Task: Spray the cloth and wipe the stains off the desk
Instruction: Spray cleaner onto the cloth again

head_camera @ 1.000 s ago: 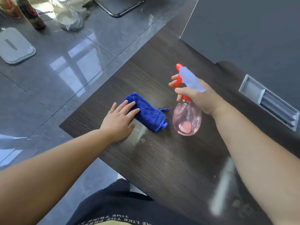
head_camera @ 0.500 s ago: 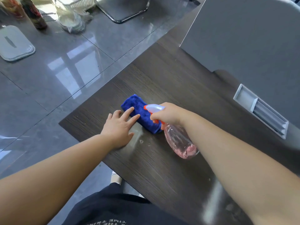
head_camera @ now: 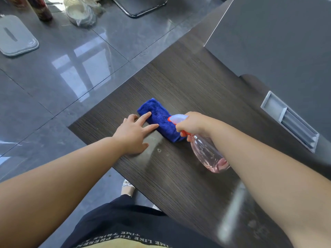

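While the nozzle points at the cloth: spraying looks like the step in hand.
Cloth point(head_camera: 159, 120): folded on the desk point(head_camera: 188, 83), under two left fingertips.
Left hand point(head_camera: 134, 134): spread flat, gripping nothing.
Right hand point(head_camera: 192, 123): closed round the tilted spray bottle point(head_camera: 207, 153).
Risk: mist may wet the fingers or desk; the lightly pinned cloth may slide.

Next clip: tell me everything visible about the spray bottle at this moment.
The clear pink plastic spray bottle has a rounded body, an orange-red collar and trigger, and a pale translucent nozzle head. It is tilted, nozzle aimed at the folded blue microfibre cloth and base raised toward the person. A little pink liquid pools at its base. The right hand grips its neck, fingers on the trigger; it seems lifted off the dark wood-grain desk.
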`<action>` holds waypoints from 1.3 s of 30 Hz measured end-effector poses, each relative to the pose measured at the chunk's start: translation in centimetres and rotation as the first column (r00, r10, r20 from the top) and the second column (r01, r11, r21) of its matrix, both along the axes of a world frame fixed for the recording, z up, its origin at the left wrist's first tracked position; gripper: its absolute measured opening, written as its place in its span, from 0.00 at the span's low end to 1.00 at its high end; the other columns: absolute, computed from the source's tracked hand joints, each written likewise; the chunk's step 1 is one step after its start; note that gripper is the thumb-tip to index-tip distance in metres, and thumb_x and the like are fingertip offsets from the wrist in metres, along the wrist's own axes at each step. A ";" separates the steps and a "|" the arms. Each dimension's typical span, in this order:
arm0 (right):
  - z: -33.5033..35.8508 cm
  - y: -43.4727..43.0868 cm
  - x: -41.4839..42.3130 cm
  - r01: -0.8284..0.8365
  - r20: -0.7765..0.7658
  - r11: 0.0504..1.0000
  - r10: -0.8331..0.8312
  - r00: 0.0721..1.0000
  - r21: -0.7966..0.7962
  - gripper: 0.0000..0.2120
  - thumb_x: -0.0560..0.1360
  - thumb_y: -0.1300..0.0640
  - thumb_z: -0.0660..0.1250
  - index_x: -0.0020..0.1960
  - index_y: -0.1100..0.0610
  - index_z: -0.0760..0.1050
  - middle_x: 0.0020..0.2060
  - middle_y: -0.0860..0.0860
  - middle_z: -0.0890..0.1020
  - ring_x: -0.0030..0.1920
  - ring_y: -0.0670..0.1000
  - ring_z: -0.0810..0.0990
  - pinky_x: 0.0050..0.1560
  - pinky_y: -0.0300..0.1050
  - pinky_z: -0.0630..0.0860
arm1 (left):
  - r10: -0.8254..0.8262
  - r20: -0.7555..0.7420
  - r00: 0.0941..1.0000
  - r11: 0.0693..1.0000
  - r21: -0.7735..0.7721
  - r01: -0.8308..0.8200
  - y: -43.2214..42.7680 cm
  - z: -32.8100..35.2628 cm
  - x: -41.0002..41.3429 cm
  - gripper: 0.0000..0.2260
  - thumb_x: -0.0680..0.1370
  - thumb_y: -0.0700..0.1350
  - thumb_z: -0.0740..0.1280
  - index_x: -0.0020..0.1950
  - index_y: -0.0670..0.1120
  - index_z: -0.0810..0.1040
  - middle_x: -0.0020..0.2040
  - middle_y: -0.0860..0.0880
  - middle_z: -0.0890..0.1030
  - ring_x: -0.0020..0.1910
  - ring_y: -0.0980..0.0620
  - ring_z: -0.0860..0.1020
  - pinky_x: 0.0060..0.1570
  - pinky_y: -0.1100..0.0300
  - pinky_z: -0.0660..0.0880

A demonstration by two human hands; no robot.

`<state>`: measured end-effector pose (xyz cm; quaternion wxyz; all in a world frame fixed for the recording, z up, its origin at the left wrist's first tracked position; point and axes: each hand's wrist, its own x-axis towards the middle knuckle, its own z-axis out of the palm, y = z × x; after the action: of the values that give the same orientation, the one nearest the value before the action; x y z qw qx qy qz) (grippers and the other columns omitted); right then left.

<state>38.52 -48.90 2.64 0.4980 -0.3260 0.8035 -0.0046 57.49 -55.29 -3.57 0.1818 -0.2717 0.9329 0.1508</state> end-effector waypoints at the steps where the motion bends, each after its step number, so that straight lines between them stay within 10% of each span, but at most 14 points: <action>1: -0.1 0.4 -0.2 0.005 -0.004 1.000 -0.005 1.000 0.016 0.18 0.71 0.59 0.61 0.58 0.45 0.74 0.36 0.55 0.79 0.30 0.53 0.77 0.42 0.44 0.78 | -0.003 0.002 1.000 1.000 -0.003 0.003 0.0 0.0 0.0 0.31 0.76 0.60 0.61 0.75 0.63 0.49 0.77 0.52 0.43 0.71 0.42 0.55 0.64 0.52 0.65; 16: 0.4 4.0 -0.8 -0.064 -0.014 0.993 0.066 0.998 0.102 0.17 0.72 0.58 0.60 0.60 0.53 0.74 0.37 0.54 0.75 0.29 0.53 0.76 0.36 0.40 0.74 | -0.031 0.050 0.998 0.999 0.032 0.030 -0.4 -0.1 -0.5 0.39 0.70 0.64 0.65 0.75 0.62 0.48 0.77 0.50 0.43 0.70 0.41 0.55 0.65 0.47 0.63; 22: 1.1 2.8 0.8 -0.069 -0.022 0.997 0.069 0.997 0.023 0.02 0.72 0.58 0.62 0.42 0.53 0.73 0.36 0.52 0.74 0.31 0.53 0.77 0.38 0.40 0.73 | -0.049 0.054 0.997 0.997 0.068 0.045 -0.7 0.3 -0.3 0.40 0.70 0.64 0.66 0.75 0.63 0.47 0.77 0.51 0.41 0.71 0.42 0.54 0.65 0.48 0.64; 39: 0.6 -3.2 1.9 0.000 -0.084 0.998 -0.005 0.996 -0.066 0.10 0.71 0.55 0.63 0.51 0.55 0.76 0.40 0.55 0.81 0.30 0.53 0.79 0.50 0.52 0.81 | -0.037 0.027 0.999 0.990 0.139 0.033 -1.8 0.3 0.5 0.39 0.68 0.65 0.67 0.74 0.67 0.49 0.76 0.48 0.36 0.70 0.44 0.54 0.59 0.52 0.72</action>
<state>40.39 -52.12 3.27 0.4530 -0.3411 0.8235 -0.0179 57.95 -57.10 -3.27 0.2164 -0.2445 0.9221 0.2078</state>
